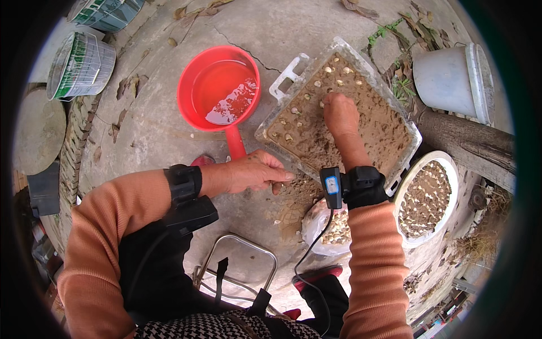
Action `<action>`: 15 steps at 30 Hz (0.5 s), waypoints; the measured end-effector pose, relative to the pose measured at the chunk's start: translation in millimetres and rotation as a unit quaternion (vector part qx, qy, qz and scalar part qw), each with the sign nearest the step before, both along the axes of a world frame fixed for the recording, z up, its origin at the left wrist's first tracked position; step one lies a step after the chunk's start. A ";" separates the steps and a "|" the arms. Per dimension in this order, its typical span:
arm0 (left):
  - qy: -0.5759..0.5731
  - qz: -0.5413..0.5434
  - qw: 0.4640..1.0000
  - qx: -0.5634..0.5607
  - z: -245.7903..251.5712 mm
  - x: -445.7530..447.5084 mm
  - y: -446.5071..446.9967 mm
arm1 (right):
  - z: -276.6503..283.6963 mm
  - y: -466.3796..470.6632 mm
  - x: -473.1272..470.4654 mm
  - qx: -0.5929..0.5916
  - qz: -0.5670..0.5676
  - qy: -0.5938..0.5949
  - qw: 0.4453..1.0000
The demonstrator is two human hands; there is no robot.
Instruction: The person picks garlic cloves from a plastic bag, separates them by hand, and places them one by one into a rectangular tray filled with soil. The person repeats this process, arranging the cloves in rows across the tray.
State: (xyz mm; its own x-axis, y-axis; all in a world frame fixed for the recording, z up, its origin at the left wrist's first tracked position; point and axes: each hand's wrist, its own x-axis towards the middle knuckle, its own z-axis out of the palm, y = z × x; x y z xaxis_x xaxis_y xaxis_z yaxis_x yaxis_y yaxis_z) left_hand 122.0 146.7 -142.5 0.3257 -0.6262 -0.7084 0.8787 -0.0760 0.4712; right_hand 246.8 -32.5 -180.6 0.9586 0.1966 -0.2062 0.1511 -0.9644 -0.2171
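My right hand [341, 113] is over the soil [374, 123] in a pale plastic crate [408, 152], fingers bunched and pointing down. A pale garlic clove [322, 104] shows beside its fingertips; whether they grip it is hidden. Several other cloves [295, 111] stand in the soil, spaced apart, along the crate's far and left parts. Outside the crate's near left edge, my left hand [258, 171] hovers above the concrete with thumb and fingers drawn together. I cannot tell if something small is in it. A plastic bag of garlic cloves [336, 229] sits below my right forearm.
A red dipper [185, 104] with water stands left of the crate. At right are a white round basin [452, 178] of soil and cloves, a log [465, 137] and a tipped white bucket [442, 80]. A metal-framed stool [275, 267] is near my legs. More buckets [87, 63] lie upper left.
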 end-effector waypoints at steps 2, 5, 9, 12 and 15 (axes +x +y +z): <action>-0.001 -0.001 1.000 0.002 0.2 0.1 0.1 | -0.5 -0.9 0.1 0.008 -0.004 0.003 1.000; -0.012 -0.002 1.000 0.006 0.5 0.5 0.6 | 0.4 -2.7 -1.1 0.035 -0.027 0.005 0.999; -0.029 -0.003 0.999 0.014 1.2 -0.9 -0.5 | 3.2 -7.1 -8.8 0.037 -0.055 -0.008 0.998; -0.034 -0.009 0.999 0.015 1.2 -0.9 -0.7 | 2.9 -8.8 -10.1 0.029 -0.055 -0.018 0.998; -0.027 -0.007 1.000 0.008 1.1 -0.6 -0.6 | 1.3 -8.4 -9.7 0.022 -0.055 -0.025 0.998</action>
